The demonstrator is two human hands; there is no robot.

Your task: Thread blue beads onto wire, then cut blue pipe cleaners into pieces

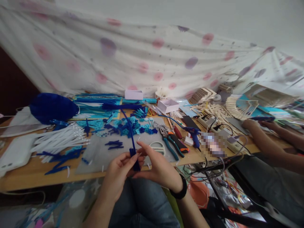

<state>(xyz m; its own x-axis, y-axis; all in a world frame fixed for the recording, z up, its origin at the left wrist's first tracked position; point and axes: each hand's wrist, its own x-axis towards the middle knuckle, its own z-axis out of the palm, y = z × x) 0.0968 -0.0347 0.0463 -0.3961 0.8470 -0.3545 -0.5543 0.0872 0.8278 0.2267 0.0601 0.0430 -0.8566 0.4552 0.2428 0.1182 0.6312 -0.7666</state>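
My left hand (121, 166) pinches a dark blue fuzzy pipe cleaner (133, 142), with a short, thicker blue piece at the fingertips. One long end of the pipe cleaner sticks up over the mat. Close beside it, my right hand (159, 164) has thumb and index finger spread wide around the blue piece; its other fingertips are partly hidden behind it. On the grey mat (95, 158) beyond lie short blue pipe cleaner pieces (114, 144) and a heap of blue flower shapes (133, 126). White-handled scissors (158, 147) rest just past my right hand.
Pliers (171, 144), a blue glue gun (194, 136) and a power strip (234, 142) lie to the right. White beaded stems (61, 139) and a white phone (16, 153) are at left. Another person's arms (268, 139) reach in at far right. Cables hang over the table edge.
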